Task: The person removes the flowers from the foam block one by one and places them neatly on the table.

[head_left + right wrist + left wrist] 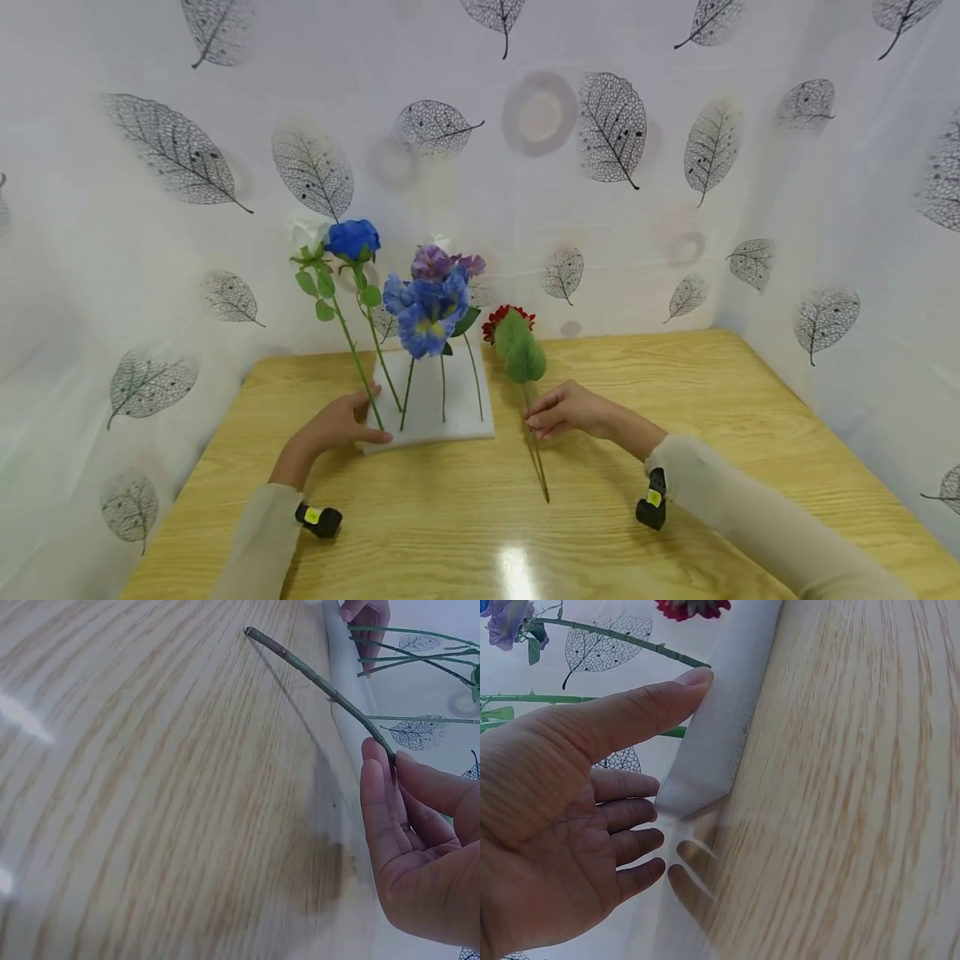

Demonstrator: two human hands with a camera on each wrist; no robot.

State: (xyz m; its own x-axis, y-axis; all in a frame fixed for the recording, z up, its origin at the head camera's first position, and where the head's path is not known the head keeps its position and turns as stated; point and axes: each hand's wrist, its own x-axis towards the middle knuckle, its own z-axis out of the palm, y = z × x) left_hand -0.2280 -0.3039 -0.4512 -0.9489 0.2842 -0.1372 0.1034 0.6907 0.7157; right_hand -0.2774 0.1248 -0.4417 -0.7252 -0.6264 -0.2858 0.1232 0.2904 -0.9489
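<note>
A white foam board (465,421) lies on the table with several artificial flowers standing in it. At its left side are a white rose (307,237) and a blue rose (352,240); a blue flower (427,312) and a purple flower (435,262) stand further right. My left hand (345,421) rests on the board's left end, its thumb (649,709) along the front edge and fingers spread. To the right of the board, my right hand (570,410) pinches the stem (322,686) of a red flower (510,321) with green leaves, its bloom partly hidden by them.
The wooden table (420,533) extends around the board. Behind it and at both sides hangs a white curtain (465,183) printed with dark leaves. Each wrist wears a small black camera (651,500).
</note>
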